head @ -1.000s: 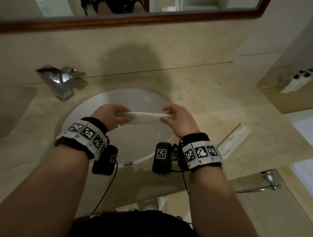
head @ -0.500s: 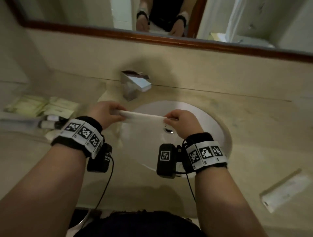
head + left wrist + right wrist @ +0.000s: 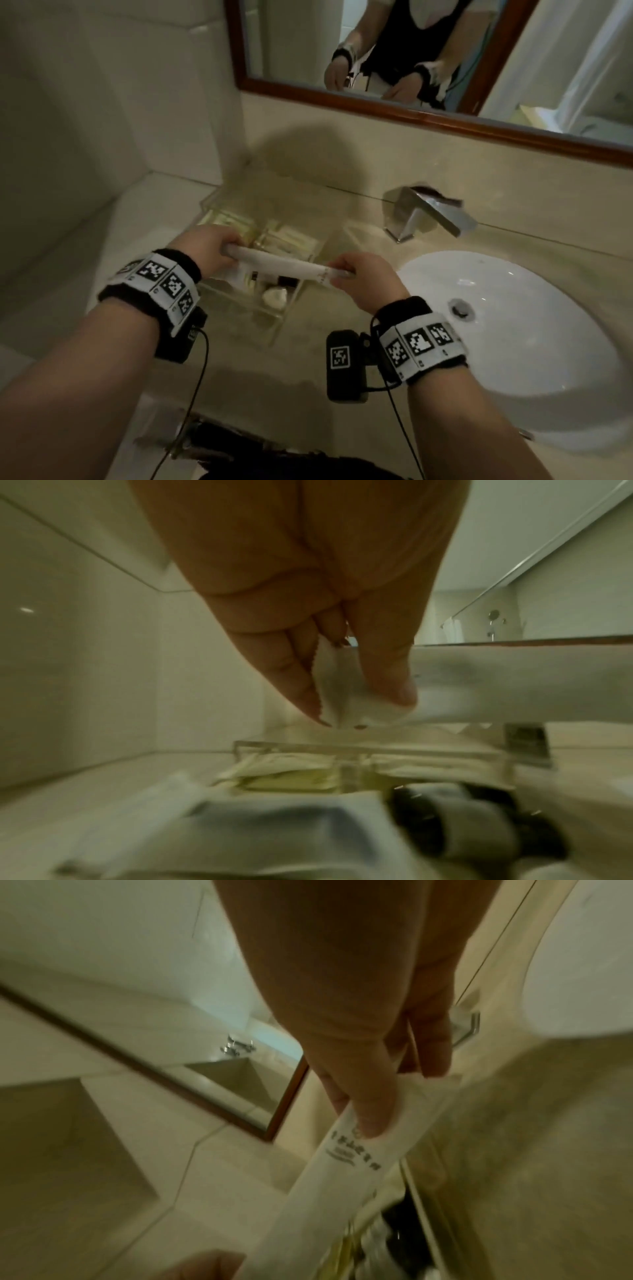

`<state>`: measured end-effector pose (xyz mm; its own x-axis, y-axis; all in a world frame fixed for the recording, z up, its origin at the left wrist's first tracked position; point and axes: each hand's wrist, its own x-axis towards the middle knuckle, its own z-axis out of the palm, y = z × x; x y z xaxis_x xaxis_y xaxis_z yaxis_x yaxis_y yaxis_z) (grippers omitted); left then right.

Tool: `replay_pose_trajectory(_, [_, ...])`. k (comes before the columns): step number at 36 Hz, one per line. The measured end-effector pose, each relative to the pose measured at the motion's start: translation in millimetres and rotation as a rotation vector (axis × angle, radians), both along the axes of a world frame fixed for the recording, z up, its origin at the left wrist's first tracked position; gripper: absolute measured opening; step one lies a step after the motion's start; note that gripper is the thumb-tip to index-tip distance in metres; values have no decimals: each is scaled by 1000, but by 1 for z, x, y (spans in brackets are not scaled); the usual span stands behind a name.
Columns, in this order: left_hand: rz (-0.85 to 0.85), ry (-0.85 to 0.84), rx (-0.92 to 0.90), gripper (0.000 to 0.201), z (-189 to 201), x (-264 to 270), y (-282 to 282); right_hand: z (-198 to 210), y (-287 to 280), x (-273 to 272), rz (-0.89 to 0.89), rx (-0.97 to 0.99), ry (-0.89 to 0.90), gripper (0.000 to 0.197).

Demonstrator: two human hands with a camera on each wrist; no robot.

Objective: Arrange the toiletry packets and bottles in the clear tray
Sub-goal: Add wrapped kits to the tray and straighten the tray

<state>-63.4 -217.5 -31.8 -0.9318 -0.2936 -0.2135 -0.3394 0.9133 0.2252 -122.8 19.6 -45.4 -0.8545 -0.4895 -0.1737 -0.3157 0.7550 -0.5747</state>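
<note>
A long white paper packet (image 3: 284,263) hangs level just above the clear tray (image 3: 274,337), held at both ends. My left hand (image 3: 219,246) pinches its left end (image 3: 346,696) and my right hand (image 3: 356,277) pinches the printed right end (image 3: 359,1139). The clear tray stands on the counter left of the sink. In it lie pale yellow packets (image 3: 291,240) at the back, dark small bottles (image 3: 286,281) and a white round item (image 3: 274,296) in front. In the left wrist view a white flat packet (image 3: 260,831) and a dark bottle (image 3: 479,829) lie right below the hand.
The white basin (image 3: 513,329) with its drain (image 3: 460,308) lies to the right, and the chrome tap (image 3: 424,216) stands behind it. A wood-framed mirror (image 3: 411,116) hangs above the beige counter (image 3: 267,383). The tiled wall (image 3: 102,120) closes the left side.
Both hands have carried the long packet leftward from over the basin to over the clear tray. The view has swung left with them, bringing the tray in front.
</note>
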Motion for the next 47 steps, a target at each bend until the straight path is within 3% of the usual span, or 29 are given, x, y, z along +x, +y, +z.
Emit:
replay_pose_trajectory(6, [31,-98,-8,32,-13,12,-71,-11,-75,16,69,94,3,25])
replay_pose_trajectory(11, [-5,-191,-50,31,-27,13,-96,-27,-111,24,74,105,6,14])
replay_pose_trajectory(22, [-113,-228,-175,15,-33,-1,-105,-49,-129,31,95,248,-26,16])
replay_pose_trajectory(29, [-169,-265,-406,25,-33,-7,-96,-48,-139,27,131,321,-54,21])
replay_pose_trajectory(33, [-156,-233,-261,27,-30,-7,-97,-49,-146,25,166,404,-87,27])
replay_pose_trajectory(38, [-118,-274,-192,27,-30,-7,-95,-58,-137,31,103,412,194,23])
replay_pose_trajectory(42, [-97,-262,-157,28,-34,-9,-92,-62,-131,33,56,319,111,22])
replay_pose_trajectory(47, [-73,-233,-132,26,-41,-11,-95,-63,-133,31,76,353,54,24])
